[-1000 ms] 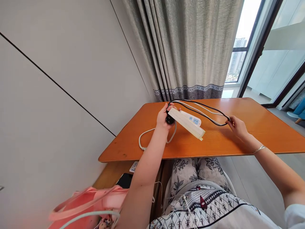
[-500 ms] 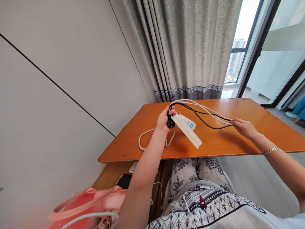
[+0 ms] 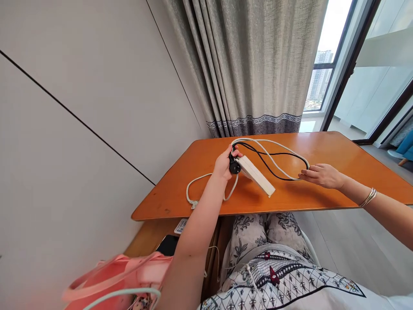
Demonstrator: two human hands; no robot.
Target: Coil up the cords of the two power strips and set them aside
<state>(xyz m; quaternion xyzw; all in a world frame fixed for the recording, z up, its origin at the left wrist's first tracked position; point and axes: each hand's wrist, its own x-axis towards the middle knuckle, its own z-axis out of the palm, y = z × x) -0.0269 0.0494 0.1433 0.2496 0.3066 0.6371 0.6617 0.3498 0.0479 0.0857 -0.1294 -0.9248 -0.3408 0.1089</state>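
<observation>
Left hand (image 3: 225,163), centre frame: fingers curled tight in a grip, forearm rising from bottom centre. Right hand (image 3: 319,175), centre right: palm down, fingers extended leftward.

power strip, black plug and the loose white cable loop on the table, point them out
power strip (image 3: 258,177), head view, middle of its white body
black plug (image 3: 232,167), head view, its round black head
white cable loop (image 3: 187,192), head view, left bend of the loop on the table
</observation>
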